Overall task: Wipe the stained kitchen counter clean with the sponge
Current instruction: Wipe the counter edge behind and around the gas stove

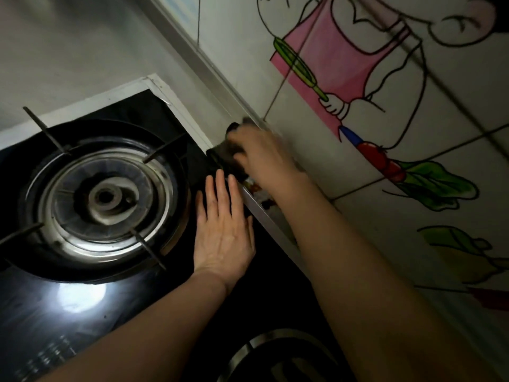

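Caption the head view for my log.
Right hand presses a dark sponge on the stained counter strip; left hand rests flat on the black stovetop.

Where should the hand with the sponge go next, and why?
Probably pull the sponge back along the narrow counter strip toward the wrist: the right hand grips it beside the wall, and reddish-brown stains lie unwiped just behind it. The left hand rests flat on the stove glass.

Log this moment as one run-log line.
right hand grips dark sponge on grey counter strip | left hand flat on black glass hob | reddish stains beside right wrist
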